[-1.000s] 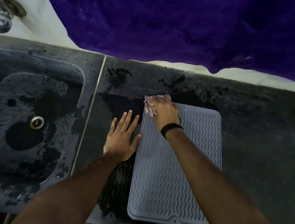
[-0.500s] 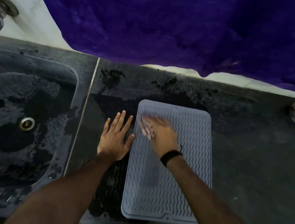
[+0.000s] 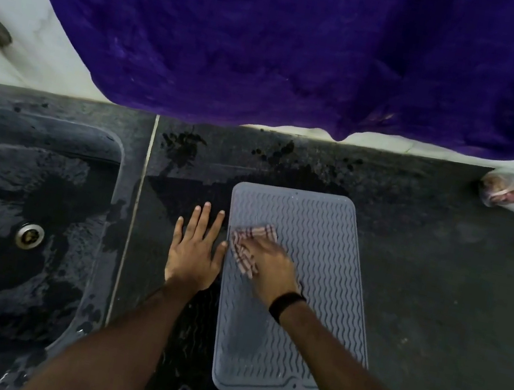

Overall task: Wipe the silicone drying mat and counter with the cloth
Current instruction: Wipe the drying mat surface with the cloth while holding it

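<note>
Silicone, grey and ribbed in a wavy pattern, makes up the mat (image 3: 297,291), which is laid flat on the dark stone bench (image 3: 437,295), its near end close to the front edge and its far end well short of the back wall. It is judged to be light, floppy and fairly grippy on wet stone, yet likely to creep or ripple under a sideways wipe, so it is best steadied at an edge rather than lifted. A small checked cloth (image 3: 248,245), soft and probably damp, is spread on the mat beside its left edge, in the far half. The cloth is pressed down under the right hand (image 3: 266,261), whose fingers are laid out flat over it; nothing is seen to be pinched, so the grip is an open-palmed press rather than a clasp. A dark band is worn at that wrist. The left hand (image 3: 195,252) is laid flat on the wet bench just beside the mat's left edge, fingers straight and spread, thumb touching or nearly touching that edge; nothing is held by it. Both forearms are reached forward from the front edge.
</note>
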A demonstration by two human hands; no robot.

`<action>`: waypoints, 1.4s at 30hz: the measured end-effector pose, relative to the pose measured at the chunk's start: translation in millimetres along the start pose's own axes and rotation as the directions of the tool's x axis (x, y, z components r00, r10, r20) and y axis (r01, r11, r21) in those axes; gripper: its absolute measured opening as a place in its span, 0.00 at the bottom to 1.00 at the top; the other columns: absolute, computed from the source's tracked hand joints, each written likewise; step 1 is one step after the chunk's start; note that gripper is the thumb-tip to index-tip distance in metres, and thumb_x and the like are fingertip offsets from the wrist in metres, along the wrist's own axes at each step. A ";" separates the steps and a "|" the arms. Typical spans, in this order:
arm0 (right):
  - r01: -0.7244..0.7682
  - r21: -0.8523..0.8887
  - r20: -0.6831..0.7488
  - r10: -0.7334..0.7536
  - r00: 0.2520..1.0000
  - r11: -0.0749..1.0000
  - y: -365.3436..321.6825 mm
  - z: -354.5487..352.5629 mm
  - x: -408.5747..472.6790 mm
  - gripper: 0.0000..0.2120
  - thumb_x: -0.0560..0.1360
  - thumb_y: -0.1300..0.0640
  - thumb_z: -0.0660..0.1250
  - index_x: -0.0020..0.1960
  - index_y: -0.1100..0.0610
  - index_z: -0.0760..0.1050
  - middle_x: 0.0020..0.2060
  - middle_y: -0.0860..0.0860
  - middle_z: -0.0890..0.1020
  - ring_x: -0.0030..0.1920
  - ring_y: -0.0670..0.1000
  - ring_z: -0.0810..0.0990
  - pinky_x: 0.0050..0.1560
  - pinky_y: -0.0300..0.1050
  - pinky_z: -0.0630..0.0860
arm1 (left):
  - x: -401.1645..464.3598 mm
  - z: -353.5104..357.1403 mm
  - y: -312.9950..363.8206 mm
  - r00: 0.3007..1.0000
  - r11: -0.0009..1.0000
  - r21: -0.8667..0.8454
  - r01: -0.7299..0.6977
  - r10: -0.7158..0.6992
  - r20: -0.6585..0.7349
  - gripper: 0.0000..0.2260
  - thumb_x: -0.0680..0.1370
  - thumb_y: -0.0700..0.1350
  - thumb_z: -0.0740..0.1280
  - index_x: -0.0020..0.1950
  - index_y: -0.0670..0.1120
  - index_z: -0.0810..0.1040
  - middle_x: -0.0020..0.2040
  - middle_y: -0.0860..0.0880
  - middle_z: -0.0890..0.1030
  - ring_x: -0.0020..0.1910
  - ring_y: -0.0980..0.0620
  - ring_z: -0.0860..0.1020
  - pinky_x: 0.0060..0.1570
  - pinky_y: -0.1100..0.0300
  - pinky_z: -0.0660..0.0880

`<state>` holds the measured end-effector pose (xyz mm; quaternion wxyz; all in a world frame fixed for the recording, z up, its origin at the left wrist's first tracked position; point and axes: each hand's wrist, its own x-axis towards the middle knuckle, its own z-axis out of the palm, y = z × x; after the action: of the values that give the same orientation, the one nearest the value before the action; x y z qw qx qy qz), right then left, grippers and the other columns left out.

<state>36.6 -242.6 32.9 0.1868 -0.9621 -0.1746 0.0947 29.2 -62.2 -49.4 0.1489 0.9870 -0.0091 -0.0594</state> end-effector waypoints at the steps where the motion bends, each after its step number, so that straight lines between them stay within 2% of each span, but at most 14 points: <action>1: 0.003 -0.006 0.050 -0.003 0.999 1.000 -0.4 0.7 -8.9 0.25 0.71 0.64 0.67 0.67 0.53 0.72 0.63 0.53 0.77 0.63 0.57 0.74 0.65 0.49 0.70 | -0.1 -0.1 0.0 1.000 1.000 0.005 0.001 -0.001 0.001 0.30 0.84 0.61 0.43 0.84 0.53 0.47 0.84 0.47 0.45 0.83 0.49 0.41 0.80 0.43 0.43; 3: 0.001 -0.019 0.087 0.000 0.996 1.000 -1.6 -2.9 -13.7 0.23 0.72 0.62 0.66 0.66 0.50 0.73 0.61 0.50 0.77 0.62 0.53 0.74 0.64 0.49 0.71 | -0.6 -0.1 -0.6 1.000 1.000 0.008 0.000 0.000 0.003 0.30 0.83 0.61 0.42 0.84 0.53 0.47 0.84 0.47 0.45 0.83 0.49 0.41 0.80 0.43 0.43; 5: -0.042 0.021 -0.041 0.043 0.998 0.999 -3.0 -10.4 1.7 0.21 0.73 0.61 0.65 0.66 0.50 0.73 0.60 0.49 0.78 0.61 0.51 0.75 0.64 0.50 0.71 | -0.2 0.1 -0.4 1.000 1.000 0.009 0.003 -0.003 0.002 0.30 0.83 0.61 0.42 0.84 0.53 0.48 0.84 0.47 0.44 0.83 0.49 0.41 0.80 0.43 0.41; 8: -0.128 -0.009 -0.192 0.124 0.973 0.992 -6.8 -20.4 46.5 0.29 0.71 0.66 0.66 0.70 0.51 0.69 0.64 0.51 0.75 0.64 0.53 0.72 0.66 0.51 0.69 | 0.0 0.8 -0.5 1.000 1.000 -0.013 -0.001 0.001 0.002 0.30 0.83 0.62 0.43 0.84 0.53 0.48 0.84 0.47 0.44 0.83 0.50 0.40 0.80 0.44 0.39; 14: -0.133 -0.192 0.126 0.159 0.979 0.972 -6.1 -9.4 87.9 0.34 0.72 0.61 0.69 0.75 0.53 0.60 0.71 0.54 0.64 0.71 0.59 0.62 0.67 0.58 0.68 | 1.5 -2.5 0.9 1.000 1.000 -0.004 -0.011 0.011 -0.022 0.30 0.83 0.61 0.43 0.84 0.52 0.49 0.84 0.46 0.47 0.83 0.47 0.43 0.80 0.43 0.43; 19: -0.152 -0.152 0.104 0.169 0.980 0.977 -7.0 0.6 35.7 0.30 0.72 0.59 0.70 0.72 0.54 0.65 0.67 0.53 0.67 0.68 0.56 0.65 0.65 0.55 0.70 | -0.3 0.5 -0.6 1.000 1.000 0.002 -0.015 0.015 -0.015 0.29 0.84 0.59 0.46 0.84 0.51 0.50 0.84 0.45 0.47 0.83 0.46 0.44 0.80 0.42 0.43; 22: -0.149 -0.106 0.120 0.161 0.980 0.983 -13.4 12.3 -20.6 0.23 0.77 0.57 0.64 0.71 0.54 0.66 0.68 0.52 0.67 0.69 0.55 0.63 0.66 0.54 0.69 | 0.9 0.3 -1.3 1.000 1.000 -0.002 -0.016 0.016 0.006 0.29 0.85 0.59 0.48 0.85 0.51 0.48 0.84 0.46 0.45 0.83 0.46 0.43 0.80 0.41 0.43; 26: -0.090 -0.126 0.198 0.114 0.974 0.988 -20.1 10.6 -62.0 0.25 0.75 0.58 0.66 0.71 0.53 0.67 0.66 0.53 0.67 0.67 0.56 0.64 0.59 0.54 0.74 | -0.5 -1.7 -1.1 1.000 0.999 -0.020 -0.025 0.025 -0.004 0.30 0.84 0.60 0.46 0.84 0.50 0.50 0.84 0.45 0.47 0.83 0.45 0.45 0.80 0.41 0.43; 29: -0.121 -0.010 0.017 0.121 0.992 0.993 -23.4 -0.5 -43.4 0.20 0.73 0.59 0.69 0.64 0.55 0.72 0.60 0.52 0.71 0.61 0.54 0.70 0.52 0.49 0.76 | -0.9 -2.0 -1.2 0.999 0.999 -0.011 -0.032 0.032 -0.015 0.31 0.83 0.61 0.45 0.84 0.50 0.51 0.84 0.44 0.48 0.83 0.45 0.46 0.80 0.40 0.45; 31: -0.172 0.102 -0.088 0.181 0.979 0.980 -22.7 -7.0 -10.2 0.19 0.75 0.59 0.67 0.65 0.54 0.73 0.65 0.51 0.70 0.65 0.52 0.68 0.59 0.51 0.75 | -0.8 -1.5 -1.2 0.999 1.000 0.001 -0.029 0.029 -0.017 0.30 0.84 0.60 0.47 0.84 0.50 0.51 0.84 0.45 0.48 0.83 0.45 0.46 0.80 0.41 0.45; 32: -0.168 0.066 -0.080 0.174 0.982 0.983 -22.5 -9.3 6.9 0.20 0.75 0.59 0.66 0.66 0.53 0.72 0.68 0.51 0.68 0.68 0.53 0.64 0.63 0.52 0.72 | -0.6 -1.5 -0.9 0.999 1.000 0.006 -0.027 0.027 -0.018 0.29 0.84 0.59 0.48 0.84 0.50 0.51 0.84 0.45 0.48 0.83 0.45 0.46 0.80 0.41 0.45; 35: -0.084 -0.104 0.084 0.093 0.992 0.991 -23.3 -5.0 37.5 0.21 0.77 0.58 0.64 0.69 0.53 0.70 0.71 0.53 0.68 0.73 0.55 0.60 0.70 0.51 0.64 | 0.4 -1.8 -0.2 1.000 0.999 0.028 -0.024 0.025 -0.013 0.30 0.85 0.58 0.53 0.84 0.50 0.50 0.84 0.45 0.47 0.83 0.45 0.45 0.80 0.41 0.45; 38: -0.069 -0.075 0.092 0.076 0.993 0.995 -17.2 7.7 21.1 0.20 0.77 0.60 0.62 0.69 0.54 0.70 0.66 0.53 0.74 0.68 0.53 0.68 0.65 0.49 0.70 | 0.5 -2.7 -0.3 1.000 0.999 0.046 -0.022 0.022 0.001 0.30 0.84 0.56 0.53 0.85 0.51 0.48 0.84 0.45 0.46 0.83 0.46 0.44 0.80 0.41 0.44; 42: -0.035 -0.039 0.082 0.039 0.996 0.999 -10.9 23.3 -34.8 0.21 0.77 0.61 0.62 0.69 0.56 0.70 0.65 0.53 0.75 0.68 0.54 0.70 0.64 0.48 0.71 | 0.7 -3.8 0.0 0.999 0.999 0.048 -0.015 0.013 0.034 0.30 0.85 0.59 0.49 0.85 0.52 0.46 0.84 0.46 0.44 0.83 0.46 0.42 0.80 0.42 0.41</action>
<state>-4.5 -238.4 20.0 0.1597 -0.9637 -0.1661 0.1348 30.3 -61.1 -45.9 0.1250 0.9892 -0.0198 -0.0745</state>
